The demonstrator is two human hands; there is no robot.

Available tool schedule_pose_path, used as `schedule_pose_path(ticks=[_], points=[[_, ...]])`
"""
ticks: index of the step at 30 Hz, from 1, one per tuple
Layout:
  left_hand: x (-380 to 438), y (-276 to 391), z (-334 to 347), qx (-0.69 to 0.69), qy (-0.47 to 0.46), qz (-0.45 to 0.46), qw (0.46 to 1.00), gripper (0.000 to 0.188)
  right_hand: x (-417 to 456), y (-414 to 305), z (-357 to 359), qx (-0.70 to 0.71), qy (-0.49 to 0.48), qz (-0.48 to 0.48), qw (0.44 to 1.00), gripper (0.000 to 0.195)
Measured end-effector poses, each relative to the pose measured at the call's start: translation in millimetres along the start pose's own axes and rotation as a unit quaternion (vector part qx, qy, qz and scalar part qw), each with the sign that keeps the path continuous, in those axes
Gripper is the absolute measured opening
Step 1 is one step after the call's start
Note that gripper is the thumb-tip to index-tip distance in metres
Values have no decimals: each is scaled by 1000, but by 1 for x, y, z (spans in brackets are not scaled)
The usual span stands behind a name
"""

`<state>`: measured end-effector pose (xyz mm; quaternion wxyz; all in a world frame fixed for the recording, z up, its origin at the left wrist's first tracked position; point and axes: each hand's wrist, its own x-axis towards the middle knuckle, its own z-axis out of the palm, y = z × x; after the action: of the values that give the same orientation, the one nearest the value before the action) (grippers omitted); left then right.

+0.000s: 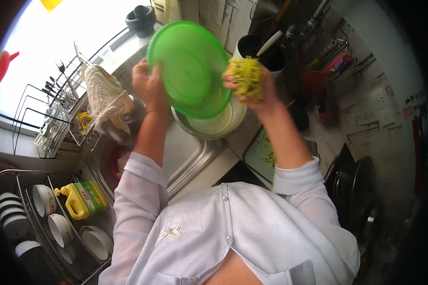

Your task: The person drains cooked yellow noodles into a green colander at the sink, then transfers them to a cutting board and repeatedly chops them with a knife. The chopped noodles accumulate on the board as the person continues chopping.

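Observation:
My left hand [150,83] grips the rim of a green plastic basin [189,76], which is tilted and raised over a bowl. In my right hand [251,98] is a clump of yellow-green vegetable shreds [248,76], held beside the basin's right edge. Beneath the basin stands a round bowl [232,124], partly covered by it; its inside looks pale, and its contents are unclear. A cutting board [251,153] lies below my right forearm with scattered shreds [269,158] on it.
A steel sink [180,156] lies before me, with a red container [119,162] at its left. Dish racks [59,121] hold cutlery and bowls. A yellow jug [82,201] stands at the lower left. A dark pot [267,50] with a white handle stands behind my right hand.

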<state>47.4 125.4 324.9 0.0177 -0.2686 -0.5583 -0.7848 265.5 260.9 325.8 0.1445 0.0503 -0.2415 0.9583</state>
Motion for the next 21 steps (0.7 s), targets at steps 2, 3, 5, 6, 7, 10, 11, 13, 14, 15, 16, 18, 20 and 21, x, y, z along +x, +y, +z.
schedule_pose_path(ticks=[2, 3, 5, 6, 7, 10, 11, 13, 14, 15, 16, 18, 20, 21], points=[[3, 1, -1, -8, 2, -16, 1000, 19, -58, -19, 4, -25, 19, -28, 999, 48], [8, -6, -4, -1, -2, -18, 1000, 18, -90, -27, 1, -77, 78, -62, 992, 48], [16, -14, -9, -34, -20, -36, 999, 17, -149, -32, -2, -75, 263, -109, 956, 50], [21, -16, -15, -3, -9, -20, 1000, 16, -175, -35, -11, -136, 351, -101, 921, 50], [18, -4, -18, -28, -44, -38, 998, 15, -204, -37, -27, -191, 440, -90, 873, 50], [13, 10, -16, -34, -42, -59, 997, 16, -271, -22, -65, -264, 555, -150, 774, 38], [17, 3, -19, -38, -47, -53, 997, 17, -284, -14, -80, -302, 601, -176, 718, 35], [15, 5, -20, -50, -61, -62, 995, 19, -307, 0, -105, -576, 613, -90, 534, 25], [12, 5, -19, -44, -66, -69, 994, 20, -300, 16, -105, -700, 601, -15, 386, 23], [10, 6, -22, -38, -67, -75, 994, 20, -293, 27, -101, -796, 561, 59, 220, 21], [12, 8, -25, -30, -68, -77, 994, 20, -293, 42, -112, -840, 512, 80, 157, 23], [9, -2, -24, -51, -78, -66, 994, 20, -298, 60, -123, -864, 468, 139, 120, 25], [6, -5, -18, -65, -78, -68, 993, 20, -308, 60, -148, -845, 479, 194, 138, 33], [0, -2, -16, -64, -73, -77, 992, 19, -299, 64, -142, -839, 495, 180, 137, 35]])
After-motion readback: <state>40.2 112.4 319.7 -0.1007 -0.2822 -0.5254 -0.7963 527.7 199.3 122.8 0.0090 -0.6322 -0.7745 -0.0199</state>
